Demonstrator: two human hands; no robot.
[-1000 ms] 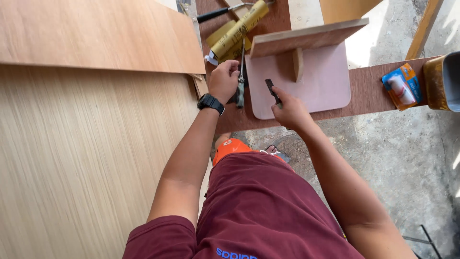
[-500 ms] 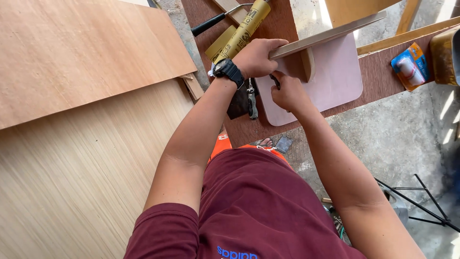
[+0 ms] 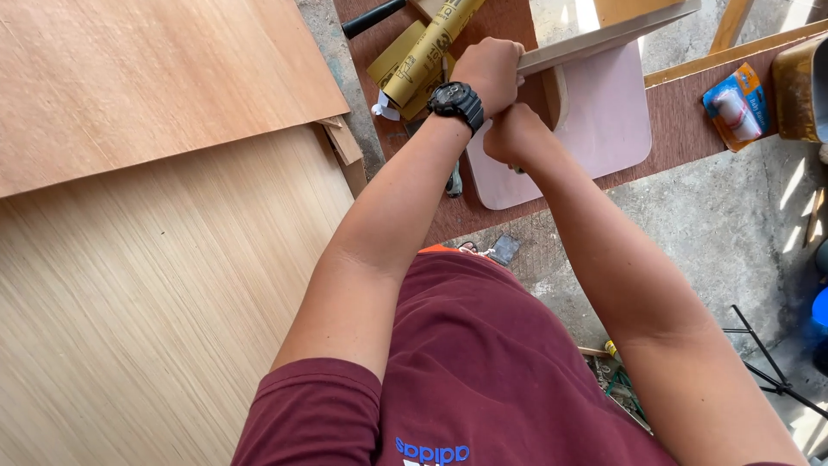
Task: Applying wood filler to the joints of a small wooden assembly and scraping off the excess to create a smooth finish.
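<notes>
Two bare hands meet at the near edge of the brown surface (image 3: 673, 142). Right hand (image 3: 515, 134) is clenched into a fist just below the board; what it holds, if anything, I cannot tell. Left hand (image 3: 488, 71), a black watch (image 3: 455, 102) at its wrist, has its fingers closed over the near-left end of a thin wooden board (image 3: 604, 34), whose long axis runs up to the far right. Right of them lies a blue-and-orange rectangular packet (image 3: 736, 105). Farther left, a yellow-brown roll of sandpaper (image 3: 429, 50) points far-right.
</notes>
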